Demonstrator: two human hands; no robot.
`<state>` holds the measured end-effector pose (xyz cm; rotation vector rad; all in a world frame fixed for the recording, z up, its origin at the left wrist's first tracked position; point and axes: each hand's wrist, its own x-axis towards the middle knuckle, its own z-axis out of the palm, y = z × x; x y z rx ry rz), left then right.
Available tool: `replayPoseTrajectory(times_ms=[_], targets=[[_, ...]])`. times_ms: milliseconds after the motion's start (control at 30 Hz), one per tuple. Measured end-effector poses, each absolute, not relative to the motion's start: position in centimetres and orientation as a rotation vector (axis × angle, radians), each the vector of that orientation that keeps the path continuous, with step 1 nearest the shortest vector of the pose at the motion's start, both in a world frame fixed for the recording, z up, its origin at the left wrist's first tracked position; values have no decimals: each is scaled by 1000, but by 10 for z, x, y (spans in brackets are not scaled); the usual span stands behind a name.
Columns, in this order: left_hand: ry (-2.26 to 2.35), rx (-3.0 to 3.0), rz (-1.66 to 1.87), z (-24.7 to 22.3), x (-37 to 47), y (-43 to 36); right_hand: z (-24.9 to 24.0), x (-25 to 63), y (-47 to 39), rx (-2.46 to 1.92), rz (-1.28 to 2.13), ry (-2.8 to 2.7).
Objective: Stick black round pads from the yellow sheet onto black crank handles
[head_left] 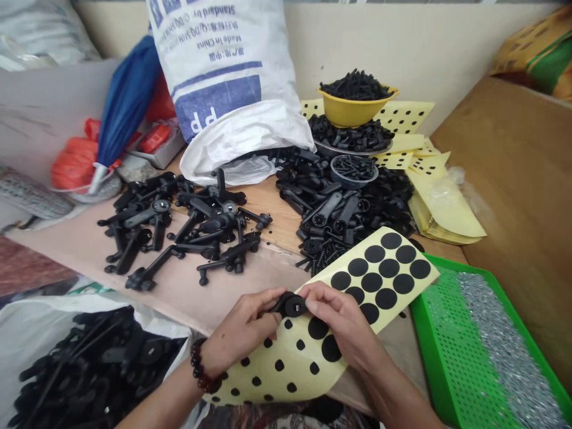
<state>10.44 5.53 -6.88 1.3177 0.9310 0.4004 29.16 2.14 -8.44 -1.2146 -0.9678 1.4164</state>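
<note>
My left hand, with a dark bead bracelet at the wrist, is closed around a black plastic crank handle. The round end of the handle faces up and shows a small bright metal spot in its middle. My right hand pinches the edge of that round end with thumb and forefinger; whether a sticker is between them I cannot tell. Beneath both hands lies a pale yellow sheet with black round stickers on its far part and small black dots on its near part.
Finished-looking crank handles lie piled on the left of the table. Loose black parts and a yellow bowl are behind. A green tray with metal pins stands right, a white sack behind, a filled bag front left.
</note>
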Motion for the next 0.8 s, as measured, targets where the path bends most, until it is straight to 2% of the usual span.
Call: replayPoseTrajectory(times_ms=[800], targets=[[932,1365,381,-71,105,55,-85,293,20,-1151,1495,-882]])
